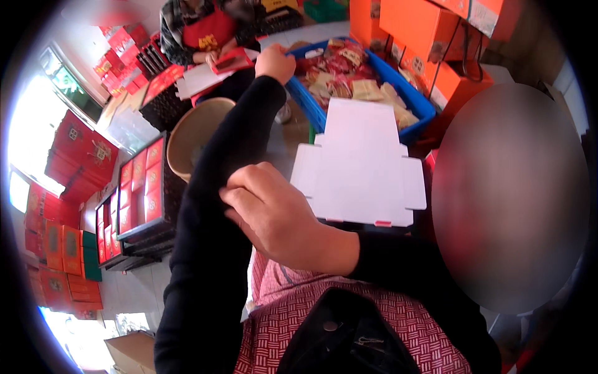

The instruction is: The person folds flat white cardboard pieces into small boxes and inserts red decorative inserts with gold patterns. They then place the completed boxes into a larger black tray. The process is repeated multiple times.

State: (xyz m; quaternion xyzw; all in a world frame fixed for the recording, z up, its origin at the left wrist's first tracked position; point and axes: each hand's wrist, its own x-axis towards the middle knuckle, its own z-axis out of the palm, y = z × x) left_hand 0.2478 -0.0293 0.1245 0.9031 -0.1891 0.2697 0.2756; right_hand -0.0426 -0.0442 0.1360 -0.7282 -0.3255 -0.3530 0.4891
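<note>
Nr blue tub [304,101] edge, L hand [274,64]

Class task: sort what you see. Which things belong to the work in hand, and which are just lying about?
Seemingly in the work:
- left hand, by the blue crate
- right hand, at the left sleeve
- packets in the crate
- white card, flat

Seemingly lying about:
- tan bin
- orange boxes
- black tray of red boxes
</note>
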